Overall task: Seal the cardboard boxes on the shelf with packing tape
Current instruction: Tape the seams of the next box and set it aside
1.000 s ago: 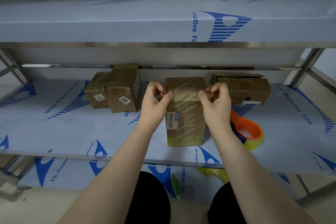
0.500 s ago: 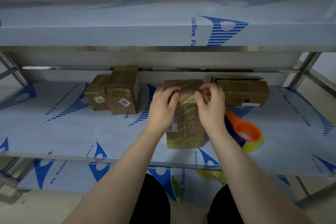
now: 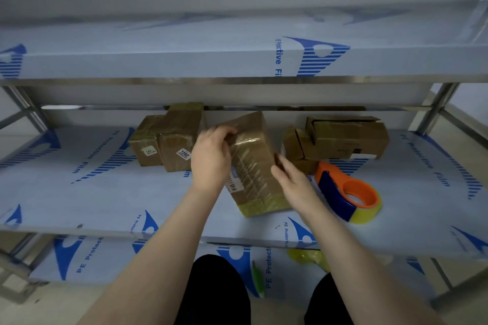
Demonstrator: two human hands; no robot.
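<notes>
Here, a taped cardboard box (image 3: pixel 253 166) is shown tilted on the middle shelf (image 3: pixel 79 198). It is gripped at its upper left edge by the curled left hand (image 3: pixel 211 158). The right hand (image 3: pixel 293 182) is laid, fingers nearly straight, against its right side. A tape dispenser (image 3: pixel 348 192) is seen just beside it.

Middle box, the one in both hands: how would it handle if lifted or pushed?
The middle box looks stiff: its edges are straight though the left hand grips its top corner. Its glossy tape wrap may make it slippery. Probably light: the right hand steadies it with fingertips only.
</notes>
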